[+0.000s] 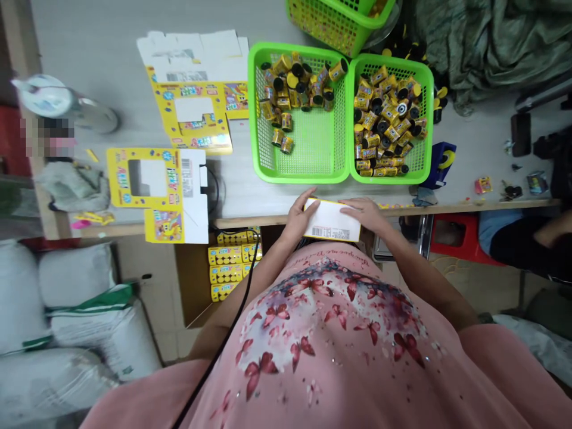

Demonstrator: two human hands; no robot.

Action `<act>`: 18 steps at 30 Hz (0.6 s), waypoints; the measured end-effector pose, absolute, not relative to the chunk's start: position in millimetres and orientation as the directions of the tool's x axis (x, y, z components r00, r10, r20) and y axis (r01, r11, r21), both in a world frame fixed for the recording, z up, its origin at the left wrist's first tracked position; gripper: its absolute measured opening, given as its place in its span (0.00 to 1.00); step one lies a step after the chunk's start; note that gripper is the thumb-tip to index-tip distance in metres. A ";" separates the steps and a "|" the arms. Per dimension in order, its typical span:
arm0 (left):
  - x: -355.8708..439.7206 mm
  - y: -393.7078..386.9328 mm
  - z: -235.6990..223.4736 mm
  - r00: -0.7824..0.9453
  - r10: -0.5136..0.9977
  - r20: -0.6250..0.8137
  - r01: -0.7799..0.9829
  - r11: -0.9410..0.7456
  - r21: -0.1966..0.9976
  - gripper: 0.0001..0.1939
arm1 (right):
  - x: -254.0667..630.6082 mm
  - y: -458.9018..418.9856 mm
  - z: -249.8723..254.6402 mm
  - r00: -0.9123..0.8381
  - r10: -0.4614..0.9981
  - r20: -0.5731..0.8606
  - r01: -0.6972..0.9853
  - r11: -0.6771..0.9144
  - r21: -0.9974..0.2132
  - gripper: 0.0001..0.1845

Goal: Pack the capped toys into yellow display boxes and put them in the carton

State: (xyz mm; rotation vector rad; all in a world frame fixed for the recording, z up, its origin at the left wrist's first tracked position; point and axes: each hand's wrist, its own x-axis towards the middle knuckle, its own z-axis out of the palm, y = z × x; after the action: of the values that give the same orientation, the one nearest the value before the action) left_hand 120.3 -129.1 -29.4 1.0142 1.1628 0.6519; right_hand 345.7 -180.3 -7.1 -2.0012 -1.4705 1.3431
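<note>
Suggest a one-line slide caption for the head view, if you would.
Both hands hold a white-faced carton near green baskets containing small yellow-and-black canisters.

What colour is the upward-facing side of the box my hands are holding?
That side of the box is mostly white, seen best in the head view.

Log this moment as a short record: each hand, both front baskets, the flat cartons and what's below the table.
Left hand: holds the left end of a barcoded carton
Right hand: on that carton's right end
Left green basket: partly filled with small tubs, some mesh bare
Right green basket: fuller, same kind
Nearer windowed flat carton: overhangs the table's front edge; others lie behind
Below: brown box with yellow packs
</note>
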 end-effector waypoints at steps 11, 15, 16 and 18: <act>105.6 -140.2 -13.3 0.566 0.677 -0.470 -0.012 0.577 0.816 0.30 | 321.0 -166.6 3.5 -0.262 0.412 -0.872 0.089 -0.890 -0.447 0.20; 95.0 -152.9 -7.9 0.592 0.706 -0.390 -0.148 0.570 0.808 0.29 | 342.9 -197.2 38.4 -0.319 0.409 -0.855 -0.063 -0.909 -0.412 0.16; 90.5 -154.7 -8.0 0.564 0.730 -0.387 -0.191 0.571 0.798 0.28 | 353.5 -208.0 55.9 -0.302 0.424 -0.854 -0.078 -0.903 -0.422 0.19; 81.4 -156.9 -9.5 0.516 0.751 -0.413 -0.252 0.593 0.765 0.24 | 373.3 -231.7 101.9 -0.238 0.462 -0.854 -0.065 -0.885 -0.461 0.25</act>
State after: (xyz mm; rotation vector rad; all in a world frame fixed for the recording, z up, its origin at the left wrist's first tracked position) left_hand 81.4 -156.9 -9.5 0.6993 0.8162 0.6647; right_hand 373.3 -231.7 101.9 -1.6832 -0.4754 2.1828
